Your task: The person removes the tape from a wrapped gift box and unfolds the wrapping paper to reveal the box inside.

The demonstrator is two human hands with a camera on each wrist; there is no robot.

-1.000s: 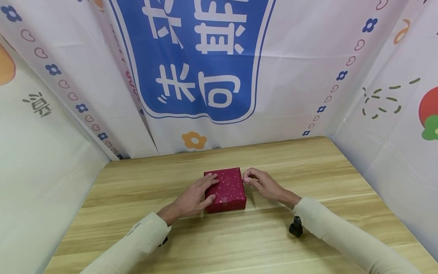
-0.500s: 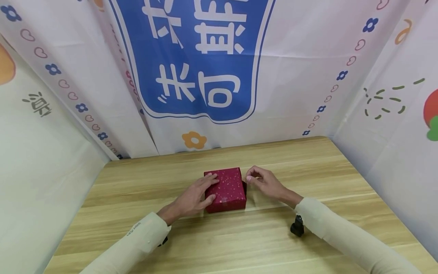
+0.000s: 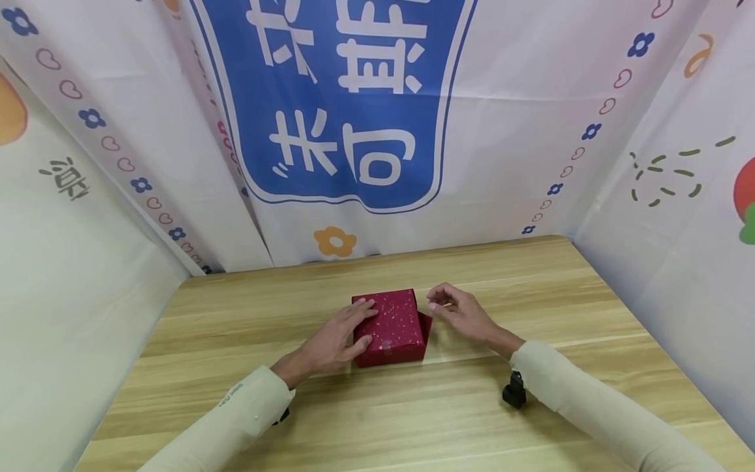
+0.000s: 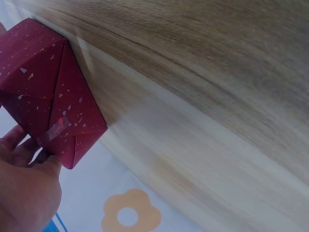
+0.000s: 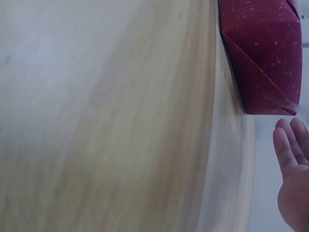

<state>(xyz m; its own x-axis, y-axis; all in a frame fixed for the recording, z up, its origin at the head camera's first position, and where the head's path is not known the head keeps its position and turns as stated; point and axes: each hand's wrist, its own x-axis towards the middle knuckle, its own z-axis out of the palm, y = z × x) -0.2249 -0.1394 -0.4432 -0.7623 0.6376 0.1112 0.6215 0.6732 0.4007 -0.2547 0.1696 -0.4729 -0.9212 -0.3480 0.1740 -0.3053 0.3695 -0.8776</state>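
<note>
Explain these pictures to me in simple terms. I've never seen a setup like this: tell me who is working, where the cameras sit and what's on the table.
There is no machine here, just a person's two hands. The wide view comes from a camera on the head, looking forward and down. The two close views come from cameras worn on the wrists. On the wooden table sits a dark red box with pale flecks; a flap juts out at its right side. The left hand rests on the box's left part, fingers spread. The right hand is beside the flap, fingers bent; whether anything thin is in its grip, I can't tell.
</note>
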